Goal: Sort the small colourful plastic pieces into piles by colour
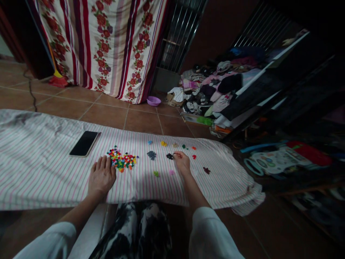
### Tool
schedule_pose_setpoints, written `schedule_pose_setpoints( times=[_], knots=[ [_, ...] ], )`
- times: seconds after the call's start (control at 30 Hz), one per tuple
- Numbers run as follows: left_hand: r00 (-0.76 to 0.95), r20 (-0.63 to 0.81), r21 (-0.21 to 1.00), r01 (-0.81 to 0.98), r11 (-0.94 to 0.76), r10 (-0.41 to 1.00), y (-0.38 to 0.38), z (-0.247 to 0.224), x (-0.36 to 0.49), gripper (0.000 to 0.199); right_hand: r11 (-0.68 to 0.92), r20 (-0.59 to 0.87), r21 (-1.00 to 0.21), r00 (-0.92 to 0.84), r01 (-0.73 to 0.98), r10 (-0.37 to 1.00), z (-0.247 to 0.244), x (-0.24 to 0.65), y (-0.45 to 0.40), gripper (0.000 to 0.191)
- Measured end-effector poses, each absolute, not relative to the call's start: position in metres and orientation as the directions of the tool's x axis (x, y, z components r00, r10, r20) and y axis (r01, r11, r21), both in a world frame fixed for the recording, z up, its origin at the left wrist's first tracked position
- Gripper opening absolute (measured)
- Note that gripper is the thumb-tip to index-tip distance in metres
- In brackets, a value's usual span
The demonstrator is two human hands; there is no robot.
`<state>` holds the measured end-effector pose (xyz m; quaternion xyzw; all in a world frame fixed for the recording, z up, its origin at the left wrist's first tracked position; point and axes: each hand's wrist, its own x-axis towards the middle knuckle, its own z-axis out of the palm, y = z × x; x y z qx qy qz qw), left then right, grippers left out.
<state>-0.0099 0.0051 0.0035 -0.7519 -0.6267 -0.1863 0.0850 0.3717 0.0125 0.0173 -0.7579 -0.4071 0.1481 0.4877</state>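
Observation:
My left hand (102,176) lies flat on the striped cloth, fingers stretched out, at the left edge of a mixed heap of small coloured beads (123,160). My right hand (182,162) is closed in a pinch just right of a small black bead pile (169,156). Whatever is between its fingertips is too small to make out. Around it lie little single-colour groups: grey beads (151,155), yellow beads (163,143), beige beads (175,145), red beads (194,157), dark maroon beads (206,170), pink beads (171,172) and lime green beads (156,173).
A phone (84,143) rests on the striped cloth (40,162), left of the mixed heap. Beyond the cloth are a purple basin (153,101), a broom (58,80) and a floral curtain (107,46). Piled clothes (210,86) fill the back right.

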Motion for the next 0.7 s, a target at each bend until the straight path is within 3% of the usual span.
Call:
schedule_pose_setpoints(
  times=[0.2, 0.7],
  knots=[
    [0.141, 0.390, 0.107, 0.975, -0.197, 0.910, 0.005, 0.003, -0.010, 0.057, -0.394, 0.133, -0.694, 0.645, 0.602, 0.752, 0.013, 0.376, 0.009, 0.024],
    [0.136, 0.347, 0.113, 0.976, -0.185, 0.928, 0.004, 0.010, -0.009, 0.056, -0.373, 0.140, -0.592, 0.547, 0.714, 0.825, 0.006, 0.369, 0.010, 0.038]
  ],
)
